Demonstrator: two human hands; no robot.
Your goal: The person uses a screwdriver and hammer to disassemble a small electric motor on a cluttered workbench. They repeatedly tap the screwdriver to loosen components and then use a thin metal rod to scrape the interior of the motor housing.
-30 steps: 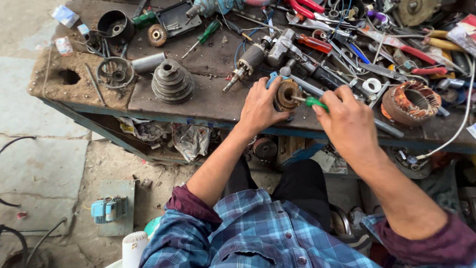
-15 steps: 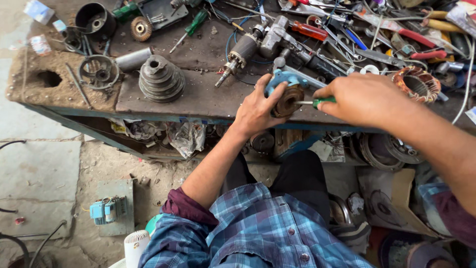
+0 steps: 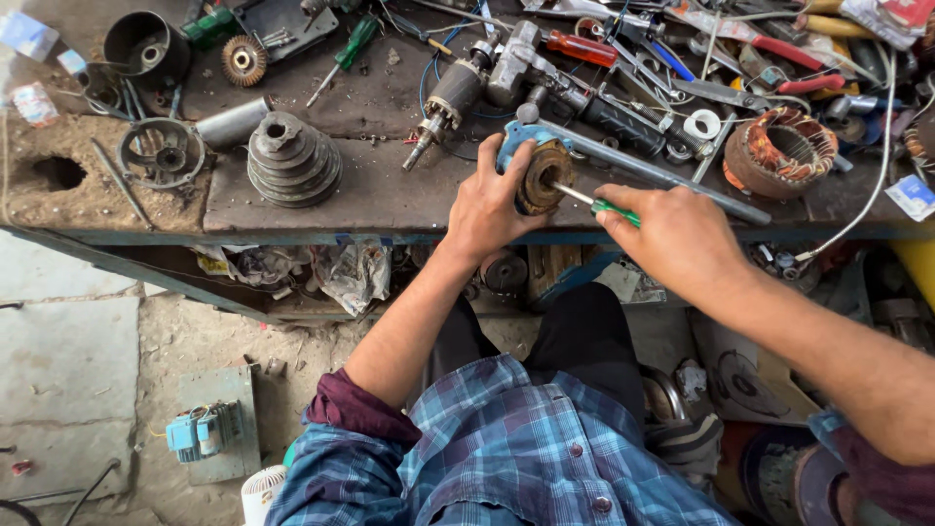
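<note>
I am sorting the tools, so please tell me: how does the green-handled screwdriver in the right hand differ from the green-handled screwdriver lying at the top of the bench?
The held screwdriver is gripped by the right hand, its tip in the motor part. The loose screwdriver lies untouched, its whole handle visible. Both have green handles and metal shafts.

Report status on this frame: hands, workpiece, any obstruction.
Left hand clamps small motor part on bench edge. Right hand drives green-handled screwdriver into its centre. Long grey rod lies just behind; nothing blocking.

I see stepped pulley [image 3: 293,159] near bench [image 3: 380,195] front edge, copper stator [image 3: 780,151] at right, round housing [image 3: 146,44] far-left corner
</note>
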